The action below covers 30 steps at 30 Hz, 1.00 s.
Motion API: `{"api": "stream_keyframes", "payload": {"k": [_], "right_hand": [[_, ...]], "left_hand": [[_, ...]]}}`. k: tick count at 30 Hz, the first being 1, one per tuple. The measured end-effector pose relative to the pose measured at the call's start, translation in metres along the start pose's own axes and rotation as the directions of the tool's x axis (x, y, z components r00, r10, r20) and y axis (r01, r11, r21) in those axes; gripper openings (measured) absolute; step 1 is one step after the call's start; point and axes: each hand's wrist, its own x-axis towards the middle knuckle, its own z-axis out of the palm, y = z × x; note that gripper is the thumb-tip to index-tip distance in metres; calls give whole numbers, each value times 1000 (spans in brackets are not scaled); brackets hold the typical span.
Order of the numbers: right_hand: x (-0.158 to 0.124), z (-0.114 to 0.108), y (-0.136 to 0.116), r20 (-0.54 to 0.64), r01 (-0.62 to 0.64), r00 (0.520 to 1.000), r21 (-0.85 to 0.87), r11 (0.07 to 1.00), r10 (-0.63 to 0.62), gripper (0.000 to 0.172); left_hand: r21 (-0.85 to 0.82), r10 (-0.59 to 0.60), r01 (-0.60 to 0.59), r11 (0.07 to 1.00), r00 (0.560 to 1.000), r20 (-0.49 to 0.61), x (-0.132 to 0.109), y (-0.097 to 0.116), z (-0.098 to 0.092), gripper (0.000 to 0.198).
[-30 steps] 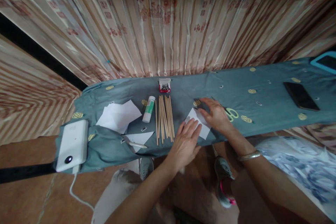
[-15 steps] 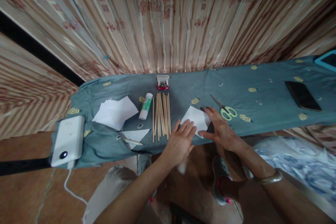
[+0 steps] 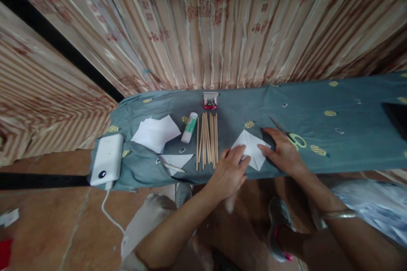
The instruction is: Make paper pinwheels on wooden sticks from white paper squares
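A white sheet of paper (image 3: 252, 143) with visible crease lines lies near the front edge of the cloth-covered table. My left hand (image 3: 229, 168) is at its left side, fingers curled on the paper with the thumb close by. At the right corner, my right hand (image 3: 284, 150) has its thumb on top of the paper and its fingers reaching past the edge. Just beyond the right hand lie scissors (image 3: 297, 140) with pale green handles. Several thin wooden sticks (image 3: 207, 142) lie side by side to the left of the paper.
Left of the sticks are a glue stick (image 3: 190, 127), stacked white paper (image 3: 155, 133), and a pen (image 3: 171, 165) on a paper triangle (image 3: 181, 160). A small red-and-white box (image 3: 210, 100) stands behind. A white power bank (image 3: 108, 156) with a cable sits far left; a dark phone (image 3: 396, 117) lies right.
The paper now shows its creased face, and my right thumb has moved onto its right corner. My left fingers have drawn in at the left side. The camera view has shifted leftward.
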Motion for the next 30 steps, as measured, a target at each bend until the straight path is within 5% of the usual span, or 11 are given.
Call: {"api": "stream_keyframes", "payload": {"k": [8, 10, 15, 23, 27, 30], "right_hand": [[2, -12, -3, -74, -45, 996, -68, 997, 40, 44], [3, -14, -10, -88, -66, 994, -58, 996, 60, 44], [4, -10, -17, -90, -17, 996, -14, 1000, 16, 43], [9, -2, -28, -90, 21, 996, 18, 1000, -19, 38], [10, -5, -45, -114, 6, 993, 115, 993, 7, 35], [8, -8, -66, -77, -27, 996, 262, 965, 48, 33]], "left_hand": [[-56, -16, 8, 998, 992, -128, -2, -11, -12, 50], [-61, -137, 127, 990, 969, -205, -6, -30, -30, 46], [58, -497, 545, 836, 798, -340, -32, -91, -67, 42], [248, -524, 596, 764, 797, -301, -36, -107, -69, 31], [109, -558, 626, 772, 751, -354, -32, -111, -76, 24], [-214, -619, 589, 779, 666, -416, -26, -107, -79, 23]]}}
